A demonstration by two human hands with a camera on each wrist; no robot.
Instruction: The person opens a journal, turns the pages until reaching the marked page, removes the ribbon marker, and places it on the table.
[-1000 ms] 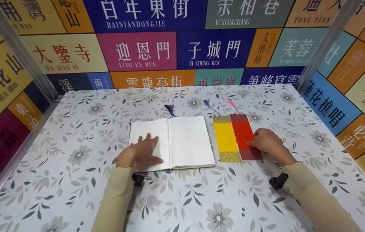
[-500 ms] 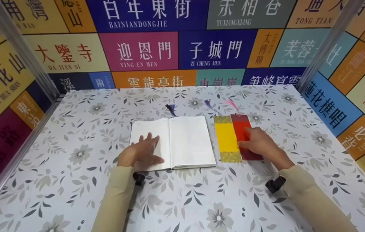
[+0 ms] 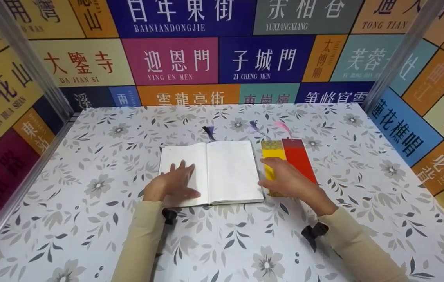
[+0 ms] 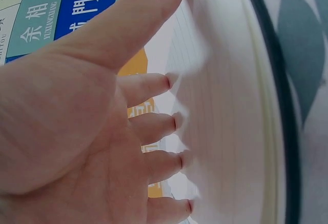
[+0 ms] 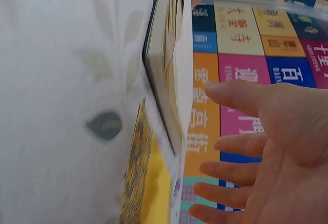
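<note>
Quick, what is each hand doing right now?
Left hand: open, fingers pressing flat on the notebook page.
Right hand: open, holding nothing, above the yellow bookmark.

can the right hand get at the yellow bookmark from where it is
Probably yes. The right hand is open and hovers right over the yellow bookmark, which lies flat on the table between the open notebook and the red bookmark. Nothing covers it.
</note>
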